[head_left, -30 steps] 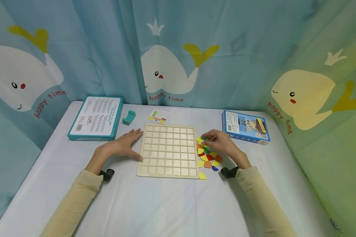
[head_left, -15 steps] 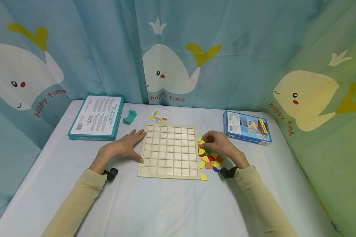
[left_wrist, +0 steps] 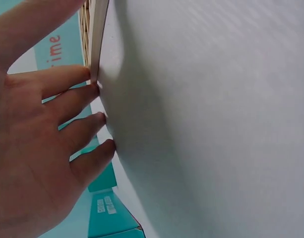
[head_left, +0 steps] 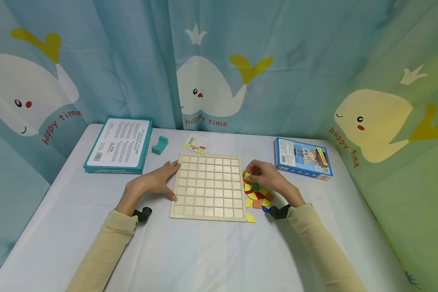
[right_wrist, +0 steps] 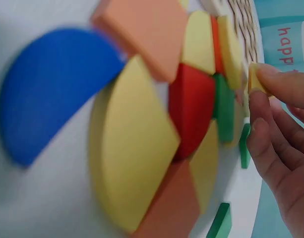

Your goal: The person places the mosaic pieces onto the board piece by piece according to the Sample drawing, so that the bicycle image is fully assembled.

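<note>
A pale wooden grid board [head_left: 209, 186] lies flat on the table. My left hand [head_left: 151, 181] spreads over its left side, with the thumb and fingertips right at the edge. In the left wrist view the left fingers [left_wrist: 72, 101] are straight and meet the board's side [left_wrist: 98, 34]. Beyond the board's right edge, my right hand [head_left: 271, 178] pinches a small yellow piece [right_wrist: 254, 79] between thumb and fingers. Below it spreads a heap of flat wooden pieces: a red one [right_wrist: 196, 104], a blue half-round [right_wrist: 57, 94], an orange square [head_left: 257, 204] and several yellow curved ones.
A patterned card [head_left: 196, 143] and a teal notched block [head_left: 160, 144] lie behind the board. A teal-edged box [head_left: 117, 144] stands back left, a blue box [head_left: 303, 158] back right. Curtains with whale prints [head_left: 209, 87] enclose the table.
My right hand has shifted slightly toward the board over the heap's far end. The left forearm has swung a little to the right, while its fingers stay at the board's edge.
</note>
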A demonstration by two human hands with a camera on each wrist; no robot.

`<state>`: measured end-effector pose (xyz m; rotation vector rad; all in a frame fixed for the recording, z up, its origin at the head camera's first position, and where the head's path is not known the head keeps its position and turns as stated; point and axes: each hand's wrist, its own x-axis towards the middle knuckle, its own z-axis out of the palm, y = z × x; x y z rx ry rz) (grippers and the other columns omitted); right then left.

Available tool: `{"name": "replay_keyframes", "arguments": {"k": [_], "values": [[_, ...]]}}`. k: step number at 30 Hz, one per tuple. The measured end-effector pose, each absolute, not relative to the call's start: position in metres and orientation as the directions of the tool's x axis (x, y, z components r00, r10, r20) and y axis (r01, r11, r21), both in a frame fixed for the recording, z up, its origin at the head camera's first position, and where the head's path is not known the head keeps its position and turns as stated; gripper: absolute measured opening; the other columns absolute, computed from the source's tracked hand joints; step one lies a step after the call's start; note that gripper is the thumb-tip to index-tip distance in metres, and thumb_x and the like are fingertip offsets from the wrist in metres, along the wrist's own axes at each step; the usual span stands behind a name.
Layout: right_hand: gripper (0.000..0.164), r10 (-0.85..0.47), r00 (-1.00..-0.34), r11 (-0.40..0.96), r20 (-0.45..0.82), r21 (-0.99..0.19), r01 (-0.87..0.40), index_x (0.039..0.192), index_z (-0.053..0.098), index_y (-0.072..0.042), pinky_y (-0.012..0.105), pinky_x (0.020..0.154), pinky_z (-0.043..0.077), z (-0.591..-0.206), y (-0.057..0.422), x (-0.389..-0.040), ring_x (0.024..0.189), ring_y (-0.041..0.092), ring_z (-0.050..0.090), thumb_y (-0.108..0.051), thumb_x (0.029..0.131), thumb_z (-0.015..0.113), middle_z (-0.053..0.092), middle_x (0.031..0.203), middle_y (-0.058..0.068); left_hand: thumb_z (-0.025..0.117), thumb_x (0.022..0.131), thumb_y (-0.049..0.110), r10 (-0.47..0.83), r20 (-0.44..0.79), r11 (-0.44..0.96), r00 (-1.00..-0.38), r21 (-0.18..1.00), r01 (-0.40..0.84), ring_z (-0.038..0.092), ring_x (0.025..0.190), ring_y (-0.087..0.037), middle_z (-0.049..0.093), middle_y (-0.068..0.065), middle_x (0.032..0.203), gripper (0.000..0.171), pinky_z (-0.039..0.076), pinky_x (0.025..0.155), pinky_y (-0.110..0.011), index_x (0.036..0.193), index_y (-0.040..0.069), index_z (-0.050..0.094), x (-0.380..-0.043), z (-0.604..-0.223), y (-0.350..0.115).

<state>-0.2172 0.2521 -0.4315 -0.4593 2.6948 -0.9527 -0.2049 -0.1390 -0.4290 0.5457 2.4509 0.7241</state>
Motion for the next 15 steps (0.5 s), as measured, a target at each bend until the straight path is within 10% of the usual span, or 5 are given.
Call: {"name": "replay_keyframes", "arguments": {"k": [15], "values": [[0.013, -0.411, -0.904, 0.640, -0.119, -0.744, -0.193, 0.106, 0.067, -0.006, 0.029, 0.082, 0.054, -0.432, 0.218, -0.231, 0.086, 0.023, 0.063, -0.009, 0.095, 0.072, 0.066, 0.097, 0.009, 0.092, 0.077, 0.027, 0.508, -0.349, 0.768, -0.788, 0.598, 0.230, 0.001, 0.159, -0.043, 0.009, -0.020, 0.172, 0.115, 0.015, 0.126, -0.063, 0.163, -0.001, 0.020, -0.204, -0.431, -0.141]]}}
